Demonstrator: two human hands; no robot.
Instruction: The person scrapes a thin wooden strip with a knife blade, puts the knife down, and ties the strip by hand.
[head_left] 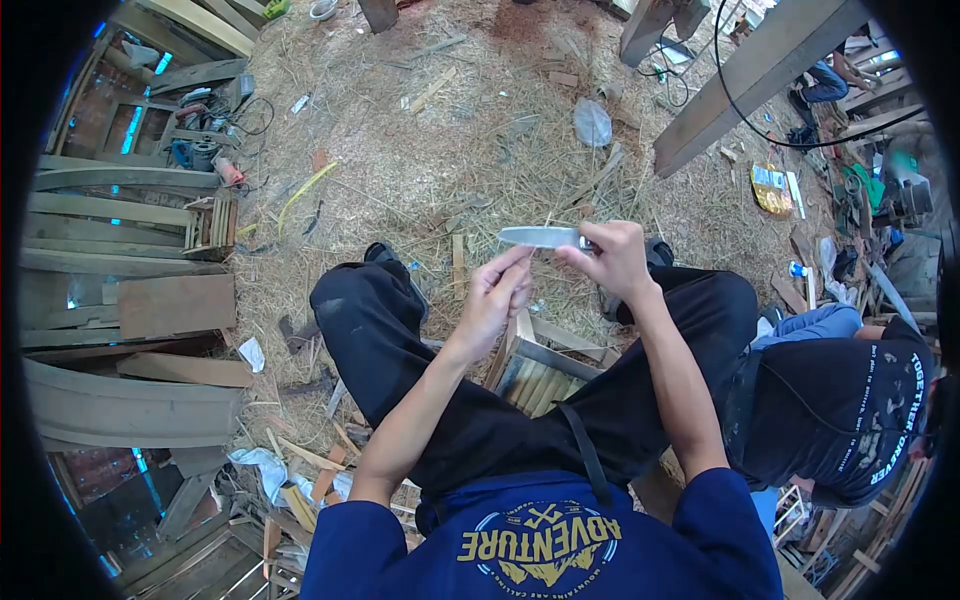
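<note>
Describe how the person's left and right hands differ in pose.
The right hand closes round one end of the knife; the left hand is bunched near the knife's other end, contact unclear. The right hand sits higher in the picture, the left hand lower. Both are bare and close to the knife.

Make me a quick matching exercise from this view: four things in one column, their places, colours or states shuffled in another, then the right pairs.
Column one
1. Knife
2. Left hand
3. Gold-coloured packet
4. Wearer's T-shirt

Column two
A. Dark blue with printed lettering
B. Fingertips close by the blade's lower edge
C. Lying on the littered ground, towards the view's right
D. Held in the right hand

Right pairs: 1-D, 2-B, 3-C, 4-A
</note>
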